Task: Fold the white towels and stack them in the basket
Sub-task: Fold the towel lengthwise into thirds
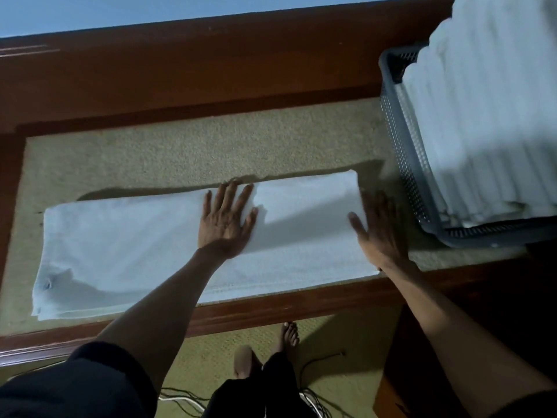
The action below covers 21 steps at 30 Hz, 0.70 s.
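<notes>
Towel: 1 white terry piece, folded to a long flat strip with layered edges showing at its left end.
Where: it lies on the table's inset, left of the basket.
Axis: its long side runs left to right, the right end tilted slightly away from the person; a crease crosses it near the middle.
Left hand: flat on the towel's middle, palm down, fingers straight and spread, tips at the far edge.
Right hand: blurred, fingers straight, thumb out, over the towel's right end; I cannot tell if it presses.
Basket: 1 grey plastic box with perforated walls, on the table's right end.
Stack: folded white towels, ribbed by their edges, rising above the basket's rim; too blurred to count.
Table: glossy red-brown wood frame round a grainy beige-green inset.
Floor: green carpet, dark and white cables, 1 bare foot.
</notes>
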Each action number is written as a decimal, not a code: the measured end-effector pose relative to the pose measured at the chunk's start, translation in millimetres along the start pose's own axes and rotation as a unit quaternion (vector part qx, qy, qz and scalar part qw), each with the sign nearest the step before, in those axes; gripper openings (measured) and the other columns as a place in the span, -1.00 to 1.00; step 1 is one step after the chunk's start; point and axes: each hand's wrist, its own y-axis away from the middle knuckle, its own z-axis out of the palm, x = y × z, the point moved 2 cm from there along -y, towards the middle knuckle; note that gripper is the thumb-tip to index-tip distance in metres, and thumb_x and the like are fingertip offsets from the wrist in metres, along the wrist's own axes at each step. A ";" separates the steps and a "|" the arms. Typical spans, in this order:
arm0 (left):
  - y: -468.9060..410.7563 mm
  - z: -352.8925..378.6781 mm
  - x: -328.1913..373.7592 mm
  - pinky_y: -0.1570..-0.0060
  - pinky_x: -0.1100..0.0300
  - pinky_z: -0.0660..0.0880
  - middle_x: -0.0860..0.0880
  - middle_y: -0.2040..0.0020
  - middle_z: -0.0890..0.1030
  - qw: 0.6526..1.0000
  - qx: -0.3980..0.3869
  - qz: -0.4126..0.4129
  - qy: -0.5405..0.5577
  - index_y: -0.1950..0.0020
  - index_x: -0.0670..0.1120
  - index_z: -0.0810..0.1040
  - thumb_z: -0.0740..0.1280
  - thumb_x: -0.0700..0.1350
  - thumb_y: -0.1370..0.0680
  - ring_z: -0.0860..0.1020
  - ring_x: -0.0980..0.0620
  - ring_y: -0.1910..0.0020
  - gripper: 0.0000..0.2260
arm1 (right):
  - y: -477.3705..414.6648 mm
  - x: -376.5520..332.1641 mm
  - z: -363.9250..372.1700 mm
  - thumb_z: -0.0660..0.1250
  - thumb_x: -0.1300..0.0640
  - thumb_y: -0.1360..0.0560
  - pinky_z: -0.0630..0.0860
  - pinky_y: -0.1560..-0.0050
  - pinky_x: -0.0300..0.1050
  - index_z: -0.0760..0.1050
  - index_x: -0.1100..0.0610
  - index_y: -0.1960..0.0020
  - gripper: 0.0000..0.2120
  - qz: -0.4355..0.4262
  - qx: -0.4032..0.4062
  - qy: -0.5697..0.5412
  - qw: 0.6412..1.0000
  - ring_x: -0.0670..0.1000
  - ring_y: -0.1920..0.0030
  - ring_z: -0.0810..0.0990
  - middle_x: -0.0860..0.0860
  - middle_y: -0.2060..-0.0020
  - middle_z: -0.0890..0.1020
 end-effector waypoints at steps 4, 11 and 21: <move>-0.1 1.2 1.4 -0.61 -0.15 -0.08 -0.03 -0.68 0.07 1.000 0.002 -0.008 -0.003 -0.67 0.15 0.01 -0.10 0.25 -0.70 0.02 -0.07 -0.65 -0.46 | -10.8 -41.0 -10.3 0.03 -0.12 -0.70 0.03 -0.60 0.19 0.18 0.20 -0.60 -0.41 0.015 0.116 -0.099 0.988 0.17 -0.62 0.08 0.19 -0.61 0.16; 4.8 4.8 -3.6 -0.60 -0.20 -0.15 -0.04 -0.70 -0.09 1.000 0.009 -0.009 0.027 -0.69 0.15 -0.07 -0.05 0.25 -0.71 -0.09 -0.09 -0.67 -0.44 | -24.2 -172.2 23.1 0.12 0.11 -0.70 0.26 -0.52 0.19 0.39 0.22 -0.51 -0.58 -0.083 0.153 -0.145 0.974 0.25 -0.55 0.28 0.28 -0.52 0.33; 84.6 -22.1 -174.9 -0.58 -0.24 -0.19 0.02 -0.69 -0.15 0.981 -0.007 -0.188 0.042 -0.64 0.30 -0.22 -0.10 0.38 -0.66 -0.19 -0.02 -0.66 -0.41 | -24.1 -178.7 41.5 0.17 0.02 -0.67 0.22 -0.53 0.17 0.42 0.19 -0.49 -0.56 -0.084 0.167 -0.074 0.980 0.26 -0.54 0.28 0.23 -0.50 0.39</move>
